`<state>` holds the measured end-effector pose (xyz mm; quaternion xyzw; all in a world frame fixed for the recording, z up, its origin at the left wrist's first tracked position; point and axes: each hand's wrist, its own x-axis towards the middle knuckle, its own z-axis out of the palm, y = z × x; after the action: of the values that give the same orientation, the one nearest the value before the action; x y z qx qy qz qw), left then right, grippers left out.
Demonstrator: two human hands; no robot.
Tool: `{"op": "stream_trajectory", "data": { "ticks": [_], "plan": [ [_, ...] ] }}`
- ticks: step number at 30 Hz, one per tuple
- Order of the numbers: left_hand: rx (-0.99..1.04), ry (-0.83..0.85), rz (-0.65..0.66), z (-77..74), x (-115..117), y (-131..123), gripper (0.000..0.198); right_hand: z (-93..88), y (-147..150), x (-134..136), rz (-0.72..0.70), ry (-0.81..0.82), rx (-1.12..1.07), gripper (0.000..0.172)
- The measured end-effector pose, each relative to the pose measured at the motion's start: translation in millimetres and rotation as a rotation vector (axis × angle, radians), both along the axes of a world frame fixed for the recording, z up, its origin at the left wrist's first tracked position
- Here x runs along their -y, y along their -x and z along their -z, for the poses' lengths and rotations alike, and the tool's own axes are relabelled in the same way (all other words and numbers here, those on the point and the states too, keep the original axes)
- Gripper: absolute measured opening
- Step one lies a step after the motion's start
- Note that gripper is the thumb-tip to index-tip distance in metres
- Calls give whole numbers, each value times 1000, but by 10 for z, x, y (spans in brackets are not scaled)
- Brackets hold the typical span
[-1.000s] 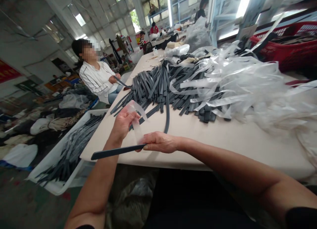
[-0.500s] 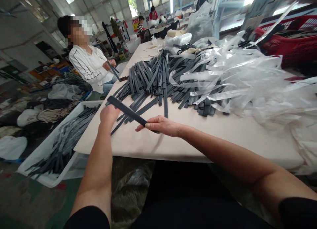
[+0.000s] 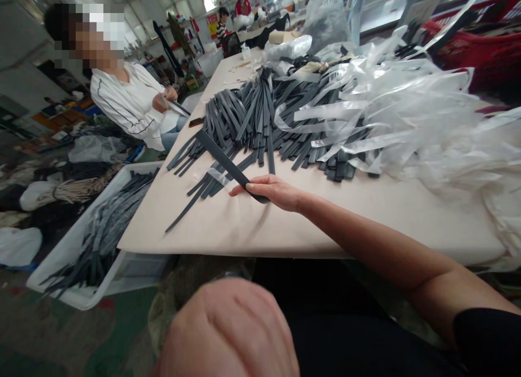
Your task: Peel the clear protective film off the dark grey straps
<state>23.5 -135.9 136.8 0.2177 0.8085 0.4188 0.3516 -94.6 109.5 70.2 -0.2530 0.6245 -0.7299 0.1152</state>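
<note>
My right hand [image 3: 274, 192] pinches the lower end of a flat dark grey strip [image 3: 223, 158] between thumb and fingers. The strip slants up and left above the table [image 3: 309, 225]. A short translucent piece of film [image 3: 218, 176] shows just beside it. Close to the camera at the bottom, my left hand [image 3: 232, 333] appears large and blurred, its back towards me. Its fingers look curled; whatever they may hold is hidden. Several loose grey strips [image 3: 185, 209] lie on the table left of my right hand, below a heap of similar strips [image 3: 252, 113].
Clear plastic film strips [image 3: 407, 116] are piled on the right. A white tub [image 3: 101, 295] of grey strips stands left of the table. A co-worker in a white jacket [image 3: 126, 102] sits at the left edge, holding a strip. A red basket [image 3: 472, 56] is at back right.
My left hand has left the strip's upper end and come down and back close to the camera. My right hand keeps the strip. The view has shifted slightly.
</note>
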Motion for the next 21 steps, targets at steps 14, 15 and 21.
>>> {"op": "stream_trajectory", "data": {
  "ticks": [14,15,21],
  "plan": [
    [168,-419,-618,880,-598,666,35,27,-187,-103,-84,-218,-151,38],
    [187,-457,-648,899,-616,670,33,36,-204,-110,-68,-232,-158,37],
    [395,-850,-980,998,-697,729,26,37,-508,-277,182,-134,-106,30]
  ]
}}
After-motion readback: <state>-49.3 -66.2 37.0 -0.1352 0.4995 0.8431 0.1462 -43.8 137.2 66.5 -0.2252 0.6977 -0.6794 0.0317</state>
